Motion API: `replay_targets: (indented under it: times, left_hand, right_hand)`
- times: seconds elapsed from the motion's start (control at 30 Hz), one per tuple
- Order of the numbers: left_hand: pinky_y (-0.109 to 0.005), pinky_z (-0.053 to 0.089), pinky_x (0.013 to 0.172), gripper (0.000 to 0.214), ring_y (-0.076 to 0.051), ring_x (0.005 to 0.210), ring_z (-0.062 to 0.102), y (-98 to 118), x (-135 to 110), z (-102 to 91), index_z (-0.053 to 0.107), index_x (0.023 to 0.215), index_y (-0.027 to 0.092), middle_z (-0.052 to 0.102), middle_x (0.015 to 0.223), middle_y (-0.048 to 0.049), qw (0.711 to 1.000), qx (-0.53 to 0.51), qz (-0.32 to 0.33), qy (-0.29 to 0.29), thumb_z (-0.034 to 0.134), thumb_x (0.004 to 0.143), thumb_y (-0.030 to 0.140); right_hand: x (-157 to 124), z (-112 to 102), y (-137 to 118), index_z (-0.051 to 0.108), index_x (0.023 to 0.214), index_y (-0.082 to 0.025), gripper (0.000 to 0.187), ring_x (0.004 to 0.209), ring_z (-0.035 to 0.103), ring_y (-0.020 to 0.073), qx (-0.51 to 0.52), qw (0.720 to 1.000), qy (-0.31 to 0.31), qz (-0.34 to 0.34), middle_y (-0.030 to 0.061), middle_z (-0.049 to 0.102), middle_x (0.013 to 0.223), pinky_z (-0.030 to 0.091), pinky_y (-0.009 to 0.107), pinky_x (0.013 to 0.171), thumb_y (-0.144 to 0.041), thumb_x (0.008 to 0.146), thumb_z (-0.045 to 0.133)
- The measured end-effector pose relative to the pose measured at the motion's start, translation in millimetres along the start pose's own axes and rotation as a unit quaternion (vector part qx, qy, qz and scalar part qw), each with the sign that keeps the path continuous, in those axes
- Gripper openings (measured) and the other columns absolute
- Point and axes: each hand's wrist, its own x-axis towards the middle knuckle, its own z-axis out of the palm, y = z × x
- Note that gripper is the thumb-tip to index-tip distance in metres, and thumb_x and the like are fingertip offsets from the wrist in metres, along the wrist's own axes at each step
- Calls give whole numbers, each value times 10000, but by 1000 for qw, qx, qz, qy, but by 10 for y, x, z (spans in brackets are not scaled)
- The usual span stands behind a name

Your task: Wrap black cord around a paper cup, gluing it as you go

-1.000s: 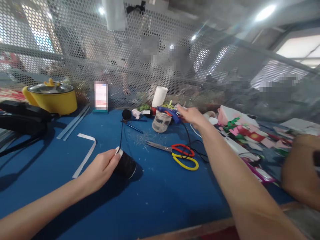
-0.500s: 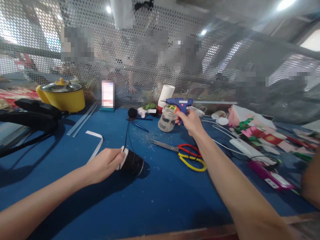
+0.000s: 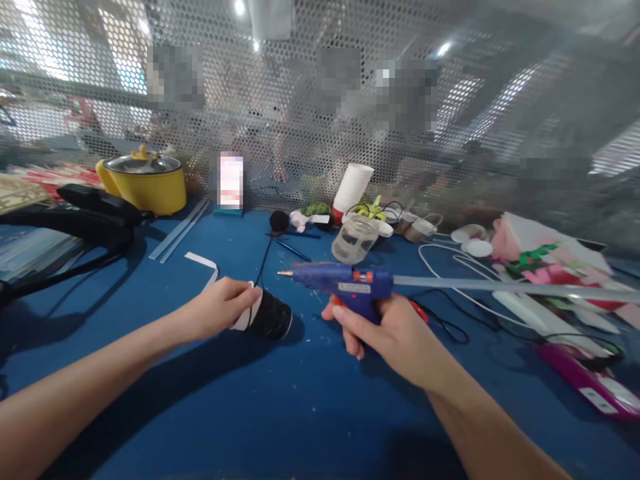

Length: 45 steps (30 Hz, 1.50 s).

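My left hand (image 3: pixel 220 310) grips the white rim end of a paper cup (image 3: pixel 270 315), which lies on its side, its body wrapped in black yarn. A black strand runs from the cup back to a ball of yarn (image 3: pixel 279 221). In my right hand (image 3: pixel 385 333) is a blue hot glue gun (image 3: pixel 345 280), held by its handle with a small red light lit. Its nozzle points left, above and to the right of the cup, not touching it. A long clear glue stick (image 3: pixel 475 285) sticks out of its back. Scissors behind my right hand are mostly hidden.
A clear plastic jar (image 3: pixel 355 240) and a stack of white cups (image 3: pixel 353 187) stand at the back. A yellow pot (image 3: pixel 145 183) and a phone (image 3: pixel 231 181) are on the left. Cables, a purple power strip (image 3: pixel 587 380) and paper flowers (image 3: pixel 545 263) cover the right side.
My right hand has lifted the glue gun away from the jar and brought it nearer, towards the cup. My left hand keeps its hold on the cup. The view has shifted a little.
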Motion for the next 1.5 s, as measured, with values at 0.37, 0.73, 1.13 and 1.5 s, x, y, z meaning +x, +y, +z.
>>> replay_targets:
  times: [0.37,0.73,1.13,1.5]
  left_hand:
    - [-189,196,357,294,-66,354,269,21,57,50,443,539,164,319,397,69,991,-108,-75,-5,424,711,402]
    - [-190,215,370,265,-73,392,293,-20,86,105,462,556,160,357,446,51,992,-107,-65,27,422,703,377]
    - [-192,208,340,307,-76,353,282,-61,113,124,373,489,185,299,385,68,994,-74,-55,55,409,711,394]
    - [-191,212,336,314,-83,362,304,-88,95,128,416,541,179,332,413,54,996,-55,-44,50,369,739,418]
  right_hand:
    - [-90,198,31,589,771,-190,160,611,594,186,-249,962,28,-112,35,640,684,474,290,588,-302,758,475]
    - [-125,210,171,541,830,-221,146,669,578,164,-307,943,8,-130,33,616,780,428,228,504,-322,805,439]
    - [-128,236,115,496,785,-229,74,579,546,146,-271,955,-1,-117,3,578,679,400,229,488,-275,799,440]
    - [-147,250,19,469,715,-216,102,531,524,125,-266,955,-39,-123,-16,544,613,377,224,487,-220,803,418]
